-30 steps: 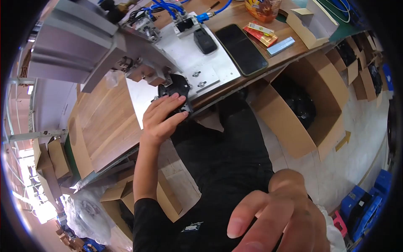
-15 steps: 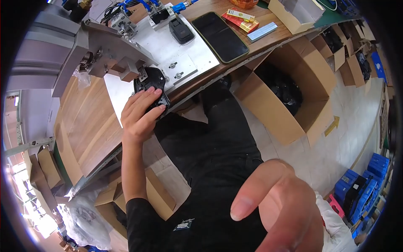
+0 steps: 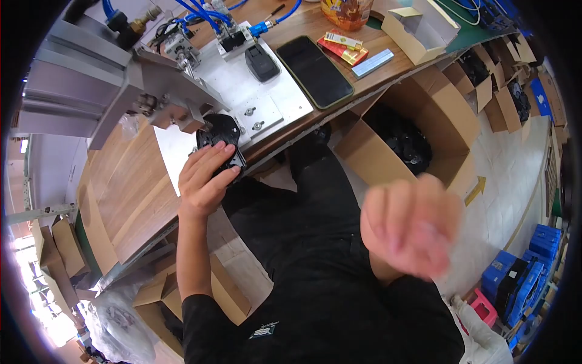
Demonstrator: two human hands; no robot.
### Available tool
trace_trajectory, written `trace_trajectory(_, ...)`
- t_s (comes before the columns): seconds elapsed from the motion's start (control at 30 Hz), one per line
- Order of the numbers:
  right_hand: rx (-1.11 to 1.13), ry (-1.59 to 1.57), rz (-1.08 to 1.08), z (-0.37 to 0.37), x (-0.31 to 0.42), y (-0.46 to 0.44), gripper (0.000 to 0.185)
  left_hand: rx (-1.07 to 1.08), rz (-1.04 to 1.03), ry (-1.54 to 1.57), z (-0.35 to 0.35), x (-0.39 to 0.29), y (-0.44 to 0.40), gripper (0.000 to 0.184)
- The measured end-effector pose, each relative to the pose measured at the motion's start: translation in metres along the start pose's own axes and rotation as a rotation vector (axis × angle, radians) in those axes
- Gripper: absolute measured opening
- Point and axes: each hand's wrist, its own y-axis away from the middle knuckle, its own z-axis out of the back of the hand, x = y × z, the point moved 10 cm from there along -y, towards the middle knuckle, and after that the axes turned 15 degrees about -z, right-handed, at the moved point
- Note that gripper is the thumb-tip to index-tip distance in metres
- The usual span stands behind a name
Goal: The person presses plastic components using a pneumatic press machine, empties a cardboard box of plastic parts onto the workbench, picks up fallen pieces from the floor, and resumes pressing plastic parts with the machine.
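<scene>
My left hand [image 3: 209,179] grips the near end of a black plastic part [image 3: 223,128], with fingers over its top and the thumb at its side. The part sits on the white metal plate [image 3: 170,142], under the metal head of a press [image 3: 188,118]. Where the press meets the part is partly hidden. My right hand [image 3: 412,227] is raised in front of my body, away from the bench. Its fingers look curled but are smeared by motion, and I cannot tell whether anything is in them. A small black device [image 3: 262,63] lies farther back on the plate.
Right of the plate lie a phone [image 3: 315,71], red and yellow packets [image 3: 342,48], a grey-blue bar [image 3: 372,64] and an open small box [image 3: 418,36]. A carton [image 3: 382,155] with black bagged items stands below the bench edge. Blue crates [image 3: 512,279] stand lower right.
The view has shifted, moving the bench leftward in the picture. My right hand has moved up and farther from the camera. My left hand has stayed on the black part.
</scene>
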Motion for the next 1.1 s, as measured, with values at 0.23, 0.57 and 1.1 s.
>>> trace_trajectory(0.23, -0.151, -0.007, -0.454, 0.103, -0.105, 0.044, 0.039, 0.003, -0.059, -0.009, -0.001, -0.003, 0.003, 0.019)
trace_trajectory(0.57, -0.119, 0.342, -1.020, 0.102, -0.148, 0.074, 0.034, 0.030, -0.248, 0.498, -0.011, -0.072, -0.044, 0.026)
trace_trajectory(1.1, -0.516, 0.664, -1.181, 0.310, -0.072, 0.168, 0.047, -1.211, 0.323, 1.529, 0.031, -0.102, -0.120, 0.028)
